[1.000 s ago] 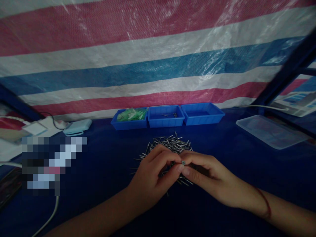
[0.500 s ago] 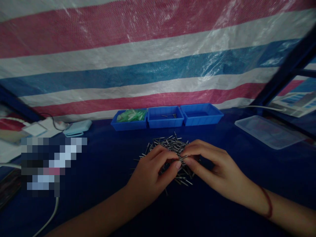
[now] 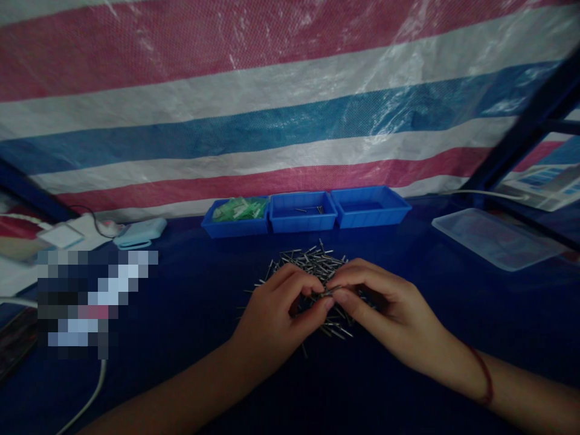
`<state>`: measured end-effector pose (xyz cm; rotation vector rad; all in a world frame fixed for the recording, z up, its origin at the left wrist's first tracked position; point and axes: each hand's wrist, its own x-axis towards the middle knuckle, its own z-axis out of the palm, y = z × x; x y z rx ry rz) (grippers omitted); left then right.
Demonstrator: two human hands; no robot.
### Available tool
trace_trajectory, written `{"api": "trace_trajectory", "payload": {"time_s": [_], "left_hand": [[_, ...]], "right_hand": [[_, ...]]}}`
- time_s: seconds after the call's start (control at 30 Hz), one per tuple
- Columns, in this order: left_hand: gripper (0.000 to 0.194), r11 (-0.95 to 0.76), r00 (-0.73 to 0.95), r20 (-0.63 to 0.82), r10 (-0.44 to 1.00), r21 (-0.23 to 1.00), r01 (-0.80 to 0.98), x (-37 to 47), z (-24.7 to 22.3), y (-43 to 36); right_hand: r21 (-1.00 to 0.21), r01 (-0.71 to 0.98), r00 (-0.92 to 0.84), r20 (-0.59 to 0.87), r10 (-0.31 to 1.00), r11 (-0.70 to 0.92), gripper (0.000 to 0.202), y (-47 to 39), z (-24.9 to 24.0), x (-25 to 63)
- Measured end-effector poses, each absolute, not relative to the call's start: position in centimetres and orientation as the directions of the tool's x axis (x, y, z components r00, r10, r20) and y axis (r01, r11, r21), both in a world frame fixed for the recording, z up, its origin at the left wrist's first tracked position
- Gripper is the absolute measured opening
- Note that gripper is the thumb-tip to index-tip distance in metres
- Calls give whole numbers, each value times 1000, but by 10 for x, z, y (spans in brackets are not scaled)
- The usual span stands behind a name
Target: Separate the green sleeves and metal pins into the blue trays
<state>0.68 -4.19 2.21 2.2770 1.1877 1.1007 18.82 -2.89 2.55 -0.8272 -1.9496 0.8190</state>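
one large striped sheet (image 3: 272, 72) was hung behind the dark blue table (image 3: 190, 290), on whose far side three blue trays (image 3: 303, 225) were set in a row. in front of them, the left hand (image 3: 274, 308) and the right hand (image 3: 392, 299) were brought together over a heap of metal pins (image 3: 312, 261). the heap was loosely spread, with stray ends jutting out; if it were brushed by a knuckle or a wrist, pins could be scattered across the table. the smallest thing, a slim metal piece (image 3: 330, 291), was pinched between the fingertips of both hands, above the heap. each grip was narrowed to a thumb-and-forefinger pinch; whether one piece or more was held could not be told. because so little surface was offered to the fingertips, a slip could be caused by a twist or by uneven pressure. if dropped, the piece could be lost among similar-looking pins, and finding it could be made harder by the dim light.
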Motion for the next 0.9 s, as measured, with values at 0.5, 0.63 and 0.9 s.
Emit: {"api": "trace_trajectory", "payload": {"time_s": [0.5,0.63,0.9], "left_hand": [[8,-632,283,583,761,570,525,6,27,-45],[7,-632,277,585,762,579,516,7,28,-46],[6,-605,300,535,789,596,528,6,30,-44]], "right_hand": [[-757,240,-428,479,766,607,13,-29,20,187],[-762,208,-457,478,750,613,15,-29,18,186],[-734,281,-480,451,753,618,15,-33,21,186]]}}
